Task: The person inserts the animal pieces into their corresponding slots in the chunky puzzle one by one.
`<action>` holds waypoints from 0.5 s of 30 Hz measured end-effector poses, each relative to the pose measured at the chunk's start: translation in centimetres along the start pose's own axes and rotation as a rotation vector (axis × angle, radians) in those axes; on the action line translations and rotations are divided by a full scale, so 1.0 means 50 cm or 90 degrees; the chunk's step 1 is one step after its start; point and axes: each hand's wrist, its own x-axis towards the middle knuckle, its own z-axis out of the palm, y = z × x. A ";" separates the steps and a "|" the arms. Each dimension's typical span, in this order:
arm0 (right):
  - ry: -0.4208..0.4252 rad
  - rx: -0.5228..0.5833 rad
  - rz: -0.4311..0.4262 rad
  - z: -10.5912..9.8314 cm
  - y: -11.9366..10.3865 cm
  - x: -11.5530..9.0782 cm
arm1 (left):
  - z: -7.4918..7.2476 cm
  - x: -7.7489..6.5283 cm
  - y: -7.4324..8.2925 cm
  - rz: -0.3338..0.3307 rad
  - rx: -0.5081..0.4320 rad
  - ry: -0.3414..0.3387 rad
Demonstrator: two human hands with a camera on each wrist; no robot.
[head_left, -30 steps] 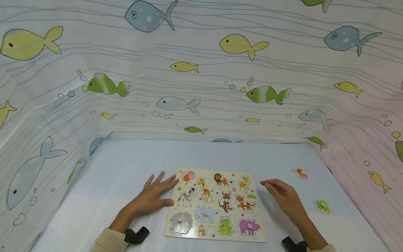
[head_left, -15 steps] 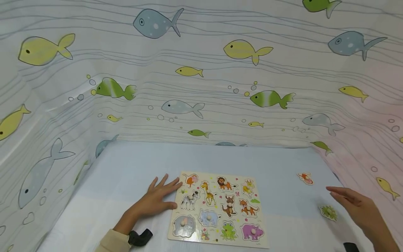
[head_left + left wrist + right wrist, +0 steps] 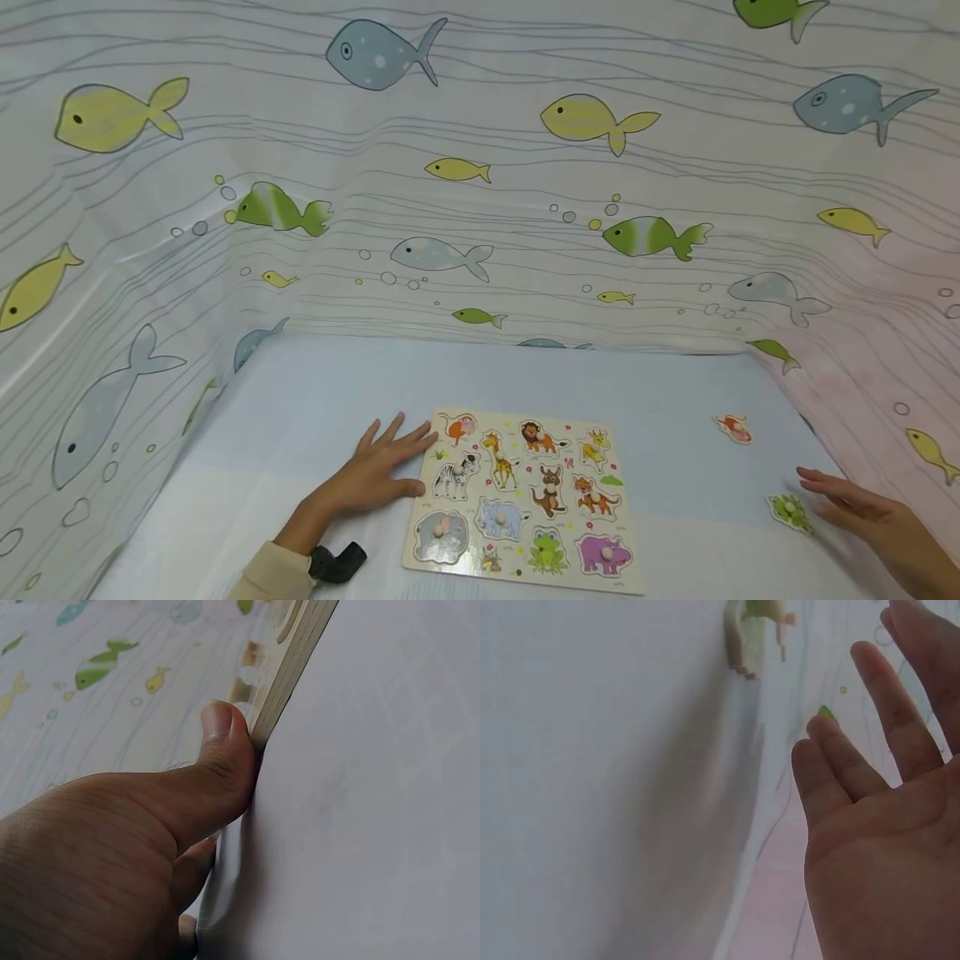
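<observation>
A wooden puzzle board (image 3: 468,570) with animal pictures lies at the table's front middle in the head view. My left hand (image 3: 367,479) rests along its left edge with fingers spread, and the thumb (image 3: 217,724) presses the board's side in the left wrist view. At the right, my right hand (image 3: 877,525) has its fingers extended at a small green puzzle piece (image 3: 790,512). In the right wrist view that piece (image 3: 742,641) is seen edge-on beyond the fingertips, with a knob sticking out. Farther back lies an orange-red animal piece (image 3: 734,428).
Knobbed pieces sit in the board, among them an elephant (image 3: 441,537) and a hippo (image 3: 604,554). A frog picture (image 3: 547,551) shows between them. The pale tabletop (image 3: 352,367) meets fish-printed curtains (image 3: 517,200) at the back and both sides.
My right hand has moved right, from beside the board to the green piece, and come lower. The left hand stays on the board's edge. The head view has shifted slightly.
</observation>
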 end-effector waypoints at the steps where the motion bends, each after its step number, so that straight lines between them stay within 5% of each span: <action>1: -0.011 -0.005 0.001 0.004 0.005 0.001 | 0.000 0.000 0.000 0.001 0.000 0.000; 15: -0.101 -0.011 0.182 0.020 0.020 0.032 | 0.001 0.001 -0.005 0.006 -0.002 -0.003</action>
